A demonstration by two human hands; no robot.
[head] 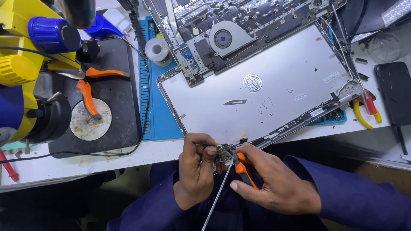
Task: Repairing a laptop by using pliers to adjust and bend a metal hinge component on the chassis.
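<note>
Screws, small and dark, fill the shallow blue plastic tray (pixel 335 116) at the silver laptop lid's (pixel 278 81) right corner. I see my left hand (pixel 195 169) pinching a small silver metal hinge bracket (pixel 223 152) just off the desk (pixel 128 156) edge, while my right hand (pixel 274 184) grips orange-handled pliers (pixel 244 169) biting it.

Bright, even light falls from above on the white table (pixel 128 160), leaving only soft, short shadows. The silver laptop lid (pixel 274 85) shows a pale sheen without harsh glare, and the foil at the table's far right corner glints. The yellow microscope (pixel 25 55) at the left edge looms large and slightly soft. The bench lines bow towards the frame's edges. Below the table's near edge everything sinks into dimness.
</note>
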